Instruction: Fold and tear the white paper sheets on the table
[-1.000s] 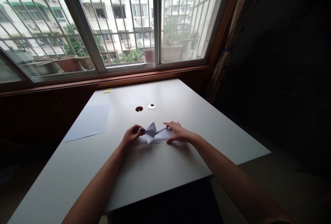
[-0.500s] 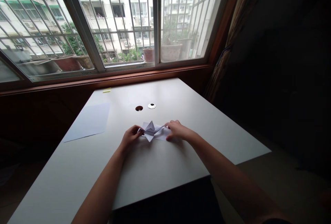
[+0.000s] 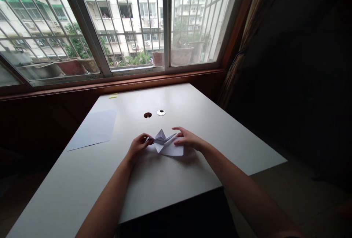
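A partly folded piece of white paper [image 3: 166, 144] lies on the white table [image 3: 154, 179], with a pointed flap standing up in its middle. My left hand [image 3: 140, 145] is closed in a pinch on the paper's left tip. My right hand [image 3: 186, 139] rests on the paper's right side, fingers stretched out and pressing a thin flap and the flat part down.
A flat white sheet [image 3: 95, 129] lies at the table's left. A round cable hole [image 3: 147, 115] and its loose cap [image 3: 161, 112] are behind the paper. A small yellow note [image 3: 113, 95] sits at the far edge. The barred window [image 3: 115, 22] is beyond; a curtain [image 3: 242, 47] hangs at the right.
My right hand has uncurled and its fingers now lie spread on the paper. The flat lower part of the paper shows again at the right. My left hand has kept its pinch.
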`<state>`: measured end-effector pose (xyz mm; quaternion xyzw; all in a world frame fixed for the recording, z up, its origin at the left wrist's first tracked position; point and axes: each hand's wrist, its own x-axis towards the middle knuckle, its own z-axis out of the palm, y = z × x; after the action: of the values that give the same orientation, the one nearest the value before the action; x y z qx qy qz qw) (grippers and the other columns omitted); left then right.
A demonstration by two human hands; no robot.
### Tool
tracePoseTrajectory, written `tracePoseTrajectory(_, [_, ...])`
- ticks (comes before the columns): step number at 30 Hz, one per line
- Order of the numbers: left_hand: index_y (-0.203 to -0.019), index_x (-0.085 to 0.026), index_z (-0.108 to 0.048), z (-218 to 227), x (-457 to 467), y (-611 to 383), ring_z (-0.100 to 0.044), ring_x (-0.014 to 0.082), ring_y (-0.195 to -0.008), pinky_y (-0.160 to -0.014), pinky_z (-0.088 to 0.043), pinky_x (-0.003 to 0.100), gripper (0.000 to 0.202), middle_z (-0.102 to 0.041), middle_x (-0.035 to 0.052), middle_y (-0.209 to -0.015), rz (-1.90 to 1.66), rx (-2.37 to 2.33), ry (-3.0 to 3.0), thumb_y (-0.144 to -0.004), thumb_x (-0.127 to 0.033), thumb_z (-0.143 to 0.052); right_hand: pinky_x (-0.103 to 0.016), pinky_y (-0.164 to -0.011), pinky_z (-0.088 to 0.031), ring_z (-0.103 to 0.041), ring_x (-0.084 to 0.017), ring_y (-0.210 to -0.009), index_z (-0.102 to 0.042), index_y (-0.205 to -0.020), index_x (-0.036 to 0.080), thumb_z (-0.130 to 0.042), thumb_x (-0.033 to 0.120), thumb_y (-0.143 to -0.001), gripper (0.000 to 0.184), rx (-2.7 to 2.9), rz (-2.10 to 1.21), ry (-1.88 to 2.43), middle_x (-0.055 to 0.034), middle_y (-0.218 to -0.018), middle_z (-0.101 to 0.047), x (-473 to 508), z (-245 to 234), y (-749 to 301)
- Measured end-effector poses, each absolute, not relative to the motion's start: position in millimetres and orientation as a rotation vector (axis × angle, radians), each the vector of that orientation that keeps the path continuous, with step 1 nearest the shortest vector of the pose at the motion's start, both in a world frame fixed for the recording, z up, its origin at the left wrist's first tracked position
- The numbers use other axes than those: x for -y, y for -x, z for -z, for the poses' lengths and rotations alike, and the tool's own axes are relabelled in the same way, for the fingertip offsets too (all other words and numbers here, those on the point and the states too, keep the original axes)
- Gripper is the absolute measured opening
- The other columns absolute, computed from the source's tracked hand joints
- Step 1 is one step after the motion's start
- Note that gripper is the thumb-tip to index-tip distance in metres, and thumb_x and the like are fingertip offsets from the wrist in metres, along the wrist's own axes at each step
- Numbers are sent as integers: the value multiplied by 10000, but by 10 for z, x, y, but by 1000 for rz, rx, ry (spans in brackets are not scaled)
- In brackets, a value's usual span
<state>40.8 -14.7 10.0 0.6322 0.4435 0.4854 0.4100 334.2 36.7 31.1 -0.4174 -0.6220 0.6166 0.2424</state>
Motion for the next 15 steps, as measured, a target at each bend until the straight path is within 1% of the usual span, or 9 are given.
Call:
tracePoseTrajectory(1, [-907,-165,-669,-98,146,-407,-657,181,-739,-704,-512,288,294,-692,49,-772,-1217,-1105,-1599,-834,-446,-716,-329,-725,-538,-681,-207,-809,-470,-1371,277,-866,302,-592,874,1666,-1709,1105,-34,-985,-698,-362,-303,-3330])
tracePoseTrajectory(2, [-906,-163,-671,-96,146,-405,-658,181,-739,-703,-513,287,297,-694,52,-776,-1210,-1096,-1606,-833,-448,-718,-318,-720,-532,-679,-199,-801,-498,-1357,270,-869,310,-595,849,1654,-1713,1083,-38,-986,-701,-358,-293,-3317])
tracePoseTrajectory(4, [-909,-162,-677,-93,147,-402,-663,186,-750,-709,-517,288,304,-702,59,-789,-1191,-1098,-1615,-833,-453,-719,-302,-719,-518,-672,-189,-794,-617,-1237,222,-862,338,-609,684,1661,-1695,1061,-54,-992,-711,-354,-264,-3295])
tracePoseTrajectory(6, [-916,-165,-684,-96,149,-403,-673,194,-770,-719,-525,294,317,-712,66,-810,-1174,-1108,-1623,-835,-469,-714,-293,-709,-502,-659,-181,-767,-706,-1068,176,-846,382,-626,508,1676,-1641,1070,-59,-945,-722,-348,-227,-3286])
tracePoseTrajectory(7, [-920,-168,-687,-100,150,-407,-679,201,-782,-726,-530,299,325,-717,70,-825,-1163,-1108,-1629,-834,-480,-712,-288,-695,-491,-648,-176,-743,-728,-999,165,-836,406,-635,450,1688,-1596,1087,-53,-893,-724,-342,-208,-3288])
tracePoseTrajectory(9, [-924,-173,-692,-113,154,-422,-688,217,-812,-745,-538,312,339,-727,80,-862,-1129,-1100,-1646,-828,-498,-713,-278,-655,-467,-621,-167,-693,-750,-921,166,-813,451,-657,394,1721,-1493,1125,-29,-781,-709,-320,-175,-3307])
tracePoseTrajectory(11, [-931,-180,-697,-131,159,-442,-691,230,-845,-772,-540,325,336,-734,88,-896,-1094,-1109,-1668,-825,-498,-716,-271,-641,-453,-611,-166,-686,-762,-915,175,-805,473,-662,393,1733,-1437,1134,-20,-758,-703,-286,-150,-3342])
tracePoseTrajectory(14, [-932,-185,-706,-158,163,-479,-691,248,-871,-801,-543,346,350,-737,96,-923,-1038,-1115,-1702,-813,-514,-722,-269,-688,-461,-630,-168,-746,-756,-1047,210,-822,468,-649,479,1695,-1418,1104,-15,-853,-725,-222,-113,-3409])
tracePoseTrajectory(15, [-950,-188,-707,-165,162,-492,-687,255,-901,-815,-541,351,355,-737,99,-951,-1004,-1116,-1717,-817,-516,-717,-273,-708,-466,-638,-172,-765,-765,-1017,210,-817,479,-655,454,1698,-1414,1084,-18,-855,-730,-198,-97,-3432])
